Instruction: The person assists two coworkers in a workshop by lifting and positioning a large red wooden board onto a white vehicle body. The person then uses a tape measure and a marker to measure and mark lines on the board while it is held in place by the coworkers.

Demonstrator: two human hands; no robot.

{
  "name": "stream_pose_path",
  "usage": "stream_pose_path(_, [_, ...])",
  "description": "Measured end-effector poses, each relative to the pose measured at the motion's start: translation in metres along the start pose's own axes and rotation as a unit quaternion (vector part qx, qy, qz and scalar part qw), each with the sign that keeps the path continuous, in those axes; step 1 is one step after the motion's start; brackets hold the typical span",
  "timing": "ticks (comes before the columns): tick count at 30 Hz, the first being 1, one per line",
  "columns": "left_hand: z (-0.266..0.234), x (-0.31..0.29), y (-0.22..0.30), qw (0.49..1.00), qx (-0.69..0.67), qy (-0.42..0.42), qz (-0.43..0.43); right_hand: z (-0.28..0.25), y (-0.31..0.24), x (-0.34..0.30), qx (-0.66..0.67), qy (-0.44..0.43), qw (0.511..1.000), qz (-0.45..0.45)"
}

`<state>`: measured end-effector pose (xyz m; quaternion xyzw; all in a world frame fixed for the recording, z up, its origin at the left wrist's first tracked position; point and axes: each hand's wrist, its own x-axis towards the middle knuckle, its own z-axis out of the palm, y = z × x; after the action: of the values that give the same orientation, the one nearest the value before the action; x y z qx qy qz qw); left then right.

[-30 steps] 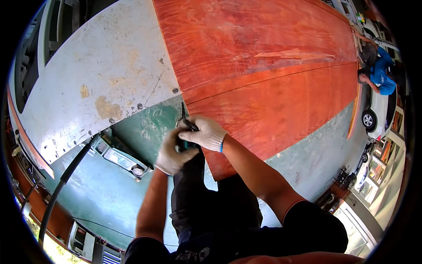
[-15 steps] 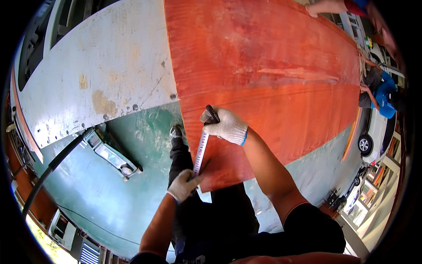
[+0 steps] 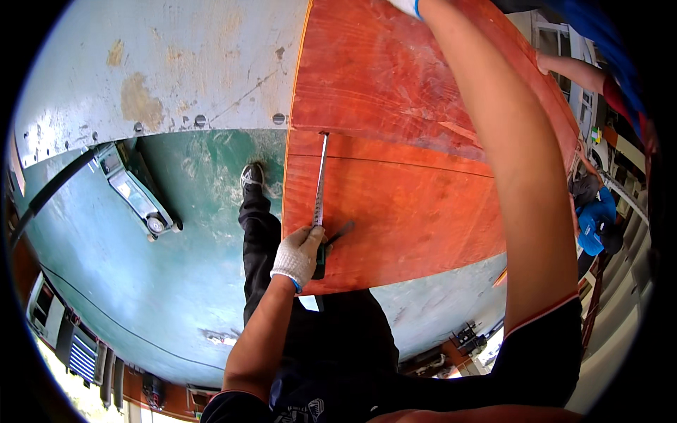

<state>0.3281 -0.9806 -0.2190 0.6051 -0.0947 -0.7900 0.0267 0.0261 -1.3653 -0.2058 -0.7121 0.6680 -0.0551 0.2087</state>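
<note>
My left hand (image 3: pixel 296 254), in a white knit glove, is closed around a dark tape measure (image 3: pixel 321 266) near the front edge of the large red-orange board (image 3: pixel 416 211). The tape's blade (image 3: pixel 322 185) runs out from it across the board, ending in a dark hook end on the surface. A dark strip (image 3: pixel 341 233) sticks out to the right of the tape's case. My right arm reaches far forward over the board. Only the gloved wrist and part of my right hand (image 3: pixel 404 5) show at the top edge; its fingers are out of view.
A worn grey-white panel (image 3: pixel 176 77) lies beside the board's left edge. A floor jack (image 3: pixel 137 194) with a long dark handle stands on the green floor. At the far right, a co-worker in blue (image 3: pixel 596 222) and another person's hand (image 3: pixel 550 63) are by the board.
My right hand, which held a dark pen-like object by the blade, has moved far forward. My left hand has moved forward onto the board, and more of the blade shows. The view has shifted.
</note>
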Motion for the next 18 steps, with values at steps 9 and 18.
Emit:
stream_pose_path(9, [-0.025, 0.002, 0.001, 0.999, -0.016, -0.042, -0.018, 0.001, -0.017, 0.043, -0.159, -0.087, 0.983, -0.01])
stream_pose_path(18, [-0.022, 0.007, 0.006, 1.0, 0.0, -0.013, -0.016, 0.009, -0.003, 0.044, -0.208, -0.044, 0.977, -0.032])
